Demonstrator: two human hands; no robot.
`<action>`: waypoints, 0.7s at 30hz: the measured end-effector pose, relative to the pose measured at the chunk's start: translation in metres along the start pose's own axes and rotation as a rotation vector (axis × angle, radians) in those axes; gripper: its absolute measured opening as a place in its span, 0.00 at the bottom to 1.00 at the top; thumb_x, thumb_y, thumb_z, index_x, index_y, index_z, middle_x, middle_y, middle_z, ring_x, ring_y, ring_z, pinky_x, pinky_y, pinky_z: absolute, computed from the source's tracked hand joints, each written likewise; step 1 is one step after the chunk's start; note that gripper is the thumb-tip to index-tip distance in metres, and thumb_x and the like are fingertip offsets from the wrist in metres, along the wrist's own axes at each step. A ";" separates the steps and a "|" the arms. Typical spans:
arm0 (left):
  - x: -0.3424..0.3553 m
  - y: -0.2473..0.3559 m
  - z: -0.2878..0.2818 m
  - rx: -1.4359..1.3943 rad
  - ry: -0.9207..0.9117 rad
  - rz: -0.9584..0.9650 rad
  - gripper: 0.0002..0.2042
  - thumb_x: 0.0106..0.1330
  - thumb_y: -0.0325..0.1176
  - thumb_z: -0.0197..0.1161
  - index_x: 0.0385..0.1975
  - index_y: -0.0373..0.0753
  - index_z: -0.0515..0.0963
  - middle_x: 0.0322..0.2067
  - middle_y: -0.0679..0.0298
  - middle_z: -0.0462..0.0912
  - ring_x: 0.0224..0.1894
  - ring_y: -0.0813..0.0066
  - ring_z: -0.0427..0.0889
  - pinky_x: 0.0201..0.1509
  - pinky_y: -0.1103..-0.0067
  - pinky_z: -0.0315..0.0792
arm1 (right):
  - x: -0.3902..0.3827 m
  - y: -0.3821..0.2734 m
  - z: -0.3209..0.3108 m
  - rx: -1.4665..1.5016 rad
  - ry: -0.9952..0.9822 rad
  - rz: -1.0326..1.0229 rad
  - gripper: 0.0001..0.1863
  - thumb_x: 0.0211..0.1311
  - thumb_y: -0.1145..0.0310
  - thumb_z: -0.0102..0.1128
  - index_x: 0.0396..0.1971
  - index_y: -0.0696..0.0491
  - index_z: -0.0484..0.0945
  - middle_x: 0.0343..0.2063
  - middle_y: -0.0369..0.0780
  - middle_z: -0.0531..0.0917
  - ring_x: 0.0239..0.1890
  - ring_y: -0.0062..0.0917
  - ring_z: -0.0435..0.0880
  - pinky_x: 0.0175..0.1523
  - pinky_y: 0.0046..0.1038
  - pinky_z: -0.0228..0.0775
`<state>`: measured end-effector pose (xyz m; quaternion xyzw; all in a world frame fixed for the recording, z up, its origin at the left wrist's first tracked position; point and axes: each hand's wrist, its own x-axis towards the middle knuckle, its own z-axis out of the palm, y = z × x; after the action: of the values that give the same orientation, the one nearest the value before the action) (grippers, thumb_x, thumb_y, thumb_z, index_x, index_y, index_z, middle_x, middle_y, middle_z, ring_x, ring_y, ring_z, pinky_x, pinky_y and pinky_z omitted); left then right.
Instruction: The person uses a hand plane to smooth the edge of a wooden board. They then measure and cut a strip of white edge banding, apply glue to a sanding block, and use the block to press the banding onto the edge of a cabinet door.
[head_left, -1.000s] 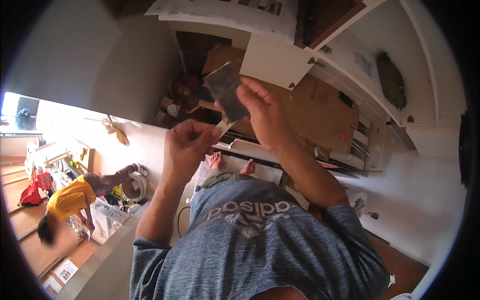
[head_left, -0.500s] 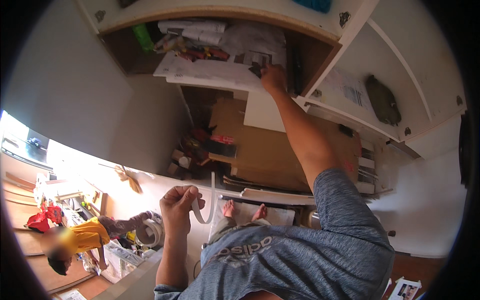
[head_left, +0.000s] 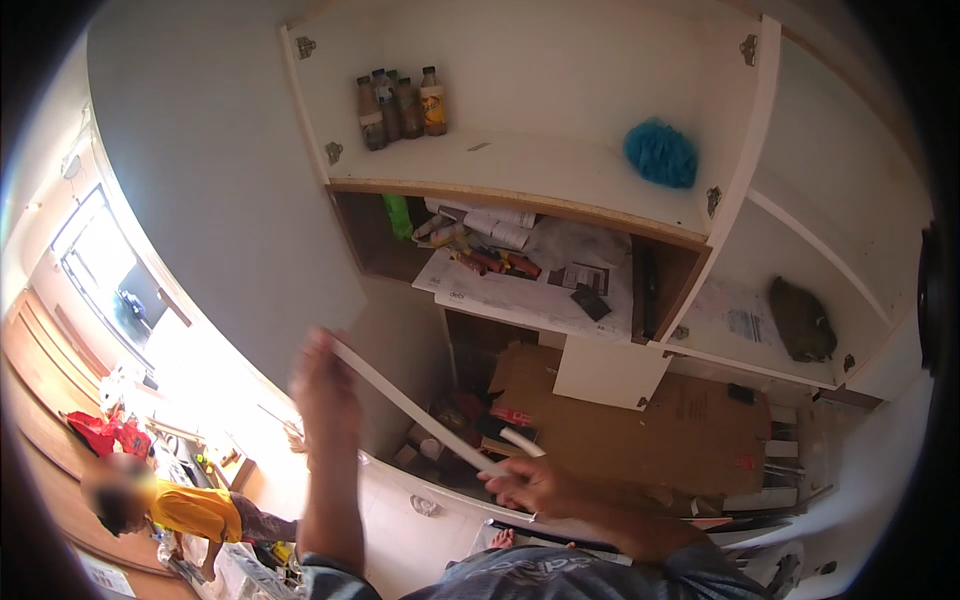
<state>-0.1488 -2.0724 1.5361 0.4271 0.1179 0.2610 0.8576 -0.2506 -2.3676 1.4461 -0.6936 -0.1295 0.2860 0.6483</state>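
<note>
A long, thin white strip stretches slantwise between my two hands. My left hand, somewhat blurred, is raised at the left and closed on the strip's upper end. Lower and to the right, my right hand pinches the strip, and a short tail of it sticks out beyond the fingers. In the open cabinet in front of me, a small dark flat object lies on white papers in the middle compartment, apart from both hands.
Several bottles and a blue plastic bundle stand on the upper shelf. Brown cardboard fills the space below. A dark green bundle sits in the right compartment. A person in a yellow shirt is at the lower left.
My right hand has left the dark object on the papers and come down to grip the strip. The strip, curled before, is now stretched out. The view has tilted up, showing the upper shelf.
</note>
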 end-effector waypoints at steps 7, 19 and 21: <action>0.214 0.127 -0.072 -0.072 -0.098 0.404 0.15 0.78 0.41 0.61 0.52 0.35 0.80 0.44 0.65 0.82 0.45 0.81 0.80 0.46 0.84 0.74 | -0.100 -0.126 -0.146 -0.576 0.316 -0.112 0.09 0.74 0.66 0.63 0.38 0.55 0.87 0.27 0.34 0.88 0.29 0.16 0.86 0.34 0.22 0.80; 0.343 0.099 -0.041 -0.213 -0.361 0.176 0.12 0.79 0.34 0.58 0.52 0.32 0.76 0.47 0.57 0.82 0.47 0.72 0.83 0.50 0.81 0.83 | -0.228 -0.194 -0.266 -0.689 0.713 -0.118 0.09 0.69 0.66 0.67 0.36 0.57 0.87 0.22 0.35 0.85 0.23 0.16 0.76 0.32 0.22 0.72; 0.347 0.094 -0.035 -0.223 -0.347 0.114 0.11 0.79 0.33 0.58 0.52 0.32 0.76 0.46 0.57 0.83 0.47 0.70 0.84 0.51 0.79 0.84 | -0.237 -0.185 -0.271 -0.628 0.734 -0.280 0.08 0.68 0.68 0.69 0.37 0.57 0.86 0.24 0.35 0.85 0.24 0.17 0.78 0.33 0.22 0.73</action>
<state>0.0936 -1.8118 1.5970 0.3742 -0.0854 0.2430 0.8909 -0.2521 -2.6988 1.6789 -0.8861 -0.0645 -0.1194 0.4432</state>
